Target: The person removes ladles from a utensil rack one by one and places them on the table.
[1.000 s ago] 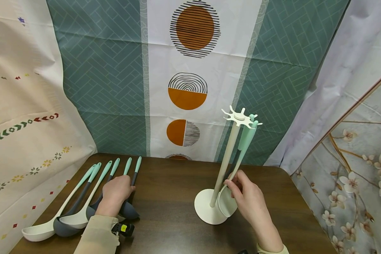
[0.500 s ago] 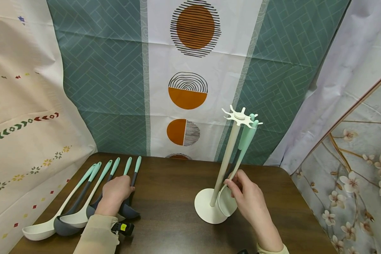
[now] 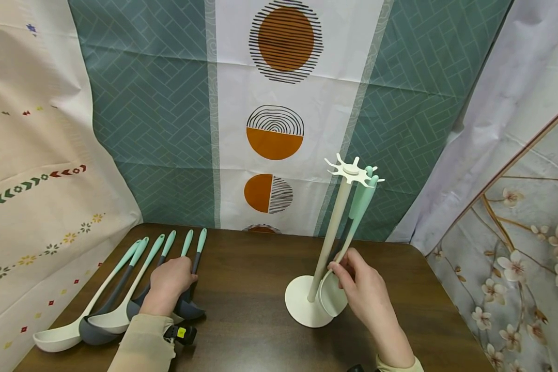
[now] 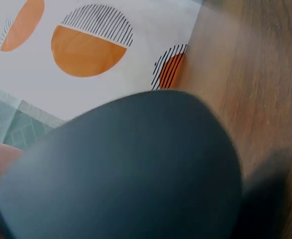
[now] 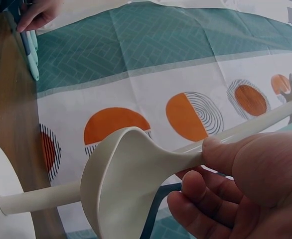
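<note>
My right hand (image 3: 365,287) pinches the neck of a white ladle (image 3: 333,297), thumb against curled fingers. Its mint handle tops out among the hooks of a white utensil stand (image 3: 337,230); exact contact with a hook is unclear. Behind it hangs a dark-stemmed utensil (image 3: 346,232). At the left, my left hand (image 3: 171,281) grips a dark ladle (image 3: 188,308), thumb across its stem; most fingers are hidden. The dark bowl (image 4: 126,169) fills much of the left wrist view. The white ladle's bowl (image 5: 128,184) shows close up in the right wrist view.
Beside my left hand lies a row of ladles, among them a white ladle (image 3: 58,338) and a grey ladle (image 3: 97,330), mint handles toward the back. The stand's round base (image 3: 302,305) sits on the brown table (image 3: 251,289). A patterned curtain (image 3: 167,129) hangs behind.
</note>
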Tool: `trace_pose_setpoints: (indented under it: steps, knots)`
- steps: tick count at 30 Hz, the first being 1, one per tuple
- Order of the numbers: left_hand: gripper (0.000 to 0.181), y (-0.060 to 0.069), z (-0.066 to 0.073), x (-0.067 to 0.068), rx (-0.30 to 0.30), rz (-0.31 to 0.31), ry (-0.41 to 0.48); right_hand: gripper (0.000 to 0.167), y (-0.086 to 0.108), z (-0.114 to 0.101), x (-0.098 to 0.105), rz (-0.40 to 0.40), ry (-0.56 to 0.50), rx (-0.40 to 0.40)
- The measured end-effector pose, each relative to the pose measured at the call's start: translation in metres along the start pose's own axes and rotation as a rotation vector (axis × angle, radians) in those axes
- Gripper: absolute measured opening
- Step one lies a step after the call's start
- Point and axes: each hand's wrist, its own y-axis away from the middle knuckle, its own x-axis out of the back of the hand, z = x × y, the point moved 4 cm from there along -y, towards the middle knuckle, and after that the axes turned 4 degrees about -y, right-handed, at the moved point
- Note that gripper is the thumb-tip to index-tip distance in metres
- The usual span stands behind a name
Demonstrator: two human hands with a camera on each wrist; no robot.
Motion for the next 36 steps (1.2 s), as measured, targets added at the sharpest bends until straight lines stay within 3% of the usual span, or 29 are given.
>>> trace_pose_setpoints:
  steps: [6,10,16,25,36]
  knots:
    - [0.035,0.0,0.001,0.003,0.028,0.013,0.018,0.015,0.0,0.001,0.001,-0.005,0.003,-0.009]
    - [0.029,0.0,0.003,0.009,0.027,0.067,0.034,0.013,0.0,0.001,0.002,-0.017,0.002,-0.022]
    - [0.021,0.004,0.011,0.019,-0.006,0.157,0.05,0.01,-0.001,0.002,0.003,-0.017,0.002,-0.035]
    - [0.027,0.01,0.027,0.033,-0.058,0.261,0.048,0.014,-0.003,0.005,0.005,-0.018,0.024,-0.072]
    - [0.03,0.025,0.051,0.047,-0.123,0.357,0.056,0.032,-0.007,0.015,0.022,-0.008,-0.012,-0.134]
